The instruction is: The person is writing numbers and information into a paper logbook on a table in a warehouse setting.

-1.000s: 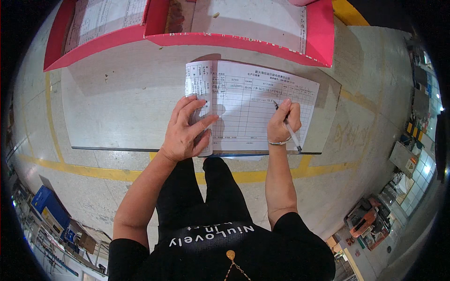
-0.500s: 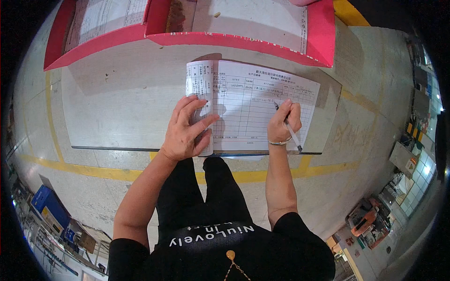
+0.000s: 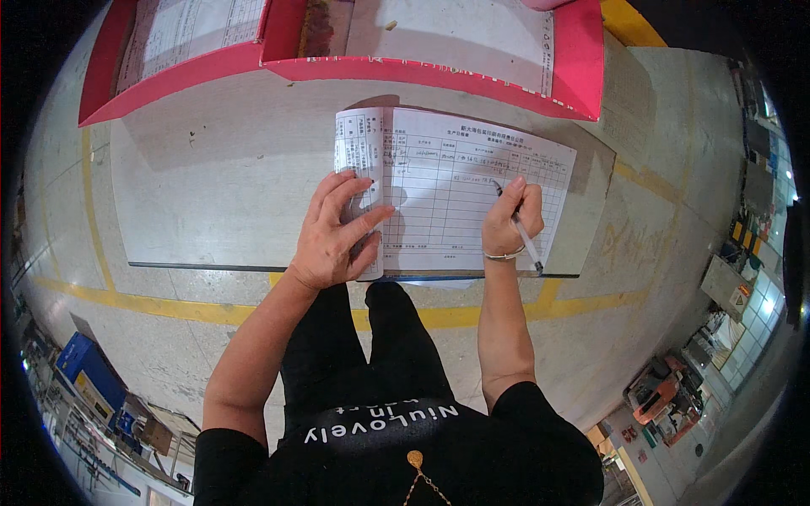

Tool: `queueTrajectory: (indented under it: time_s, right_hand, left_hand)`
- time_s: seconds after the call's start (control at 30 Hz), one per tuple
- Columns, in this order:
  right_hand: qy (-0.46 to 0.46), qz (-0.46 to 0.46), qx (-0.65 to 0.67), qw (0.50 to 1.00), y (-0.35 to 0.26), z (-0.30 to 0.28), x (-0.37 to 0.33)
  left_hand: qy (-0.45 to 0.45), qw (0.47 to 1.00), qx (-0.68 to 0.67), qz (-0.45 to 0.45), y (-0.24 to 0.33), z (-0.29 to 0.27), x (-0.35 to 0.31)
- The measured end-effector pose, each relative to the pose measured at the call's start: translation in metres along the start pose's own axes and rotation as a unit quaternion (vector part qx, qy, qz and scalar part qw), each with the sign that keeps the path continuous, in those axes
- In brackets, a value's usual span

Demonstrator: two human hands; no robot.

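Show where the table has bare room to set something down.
Mainly left of the notebook, between pink box and near table edge; a narrower strip on its right. Crowded: the notebook, under left hand, right hand and pen.

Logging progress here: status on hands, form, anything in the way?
Right hand gripping pen over form. Left hand on form's left side. Red box beyond, clear of pen.

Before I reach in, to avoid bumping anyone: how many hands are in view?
2: the left hand on the turned-back pages, the right hand holding a pen over the ruled page. Others outside the view wouldn't show.
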State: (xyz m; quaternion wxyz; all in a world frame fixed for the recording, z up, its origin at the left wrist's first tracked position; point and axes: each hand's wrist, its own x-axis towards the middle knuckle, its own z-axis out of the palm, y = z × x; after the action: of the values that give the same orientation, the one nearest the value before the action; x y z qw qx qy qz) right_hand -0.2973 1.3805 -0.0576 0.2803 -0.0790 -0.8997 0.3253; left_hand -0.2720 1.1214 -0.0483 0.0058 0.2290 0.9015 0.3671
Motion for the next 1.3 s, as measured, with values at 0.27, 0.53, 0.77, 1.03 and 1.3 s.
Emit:
queueTrajectory:
  time_s: [0.27,0.53,0.77,1.03,1.3]
  right_hand:
    - [0.004,0.005,0.015,1.000,0.0058,-0.0003,-0.0038]
    - [-0.011,0.003,0.007,1.000,0.0036,-0.0012,-0.0029]
    - [-0.003,-0.003,0.005,1.000,0.0061,-0.0002,-0.0037]
    - [-0.008,0.003,0.008,1.000,0.0048,0.0007,-0.0018]
    - [0.004,0.002,0.005,1.000,0.0044,0.0011,-0.0017]
  left_hand:
    - [-0.008,1.000,-0.009,-0.006,-0.0006,0.0013,-0.0006]
    - [-0.005,1.000,-0.014,-0.006,-0.0008,0.0014,-0.0006]
    - [-0.004,1.000,-0.008,-0.007,-0.0003,0.0013,-0.0005]
    - [-0.009,1.000,-0.002,-0.006,-0.0011,0.0014,-0.0016]
    - [-0.007,1.000,-0.006,-0.007,-0.0010,0.0007,-0.0013]
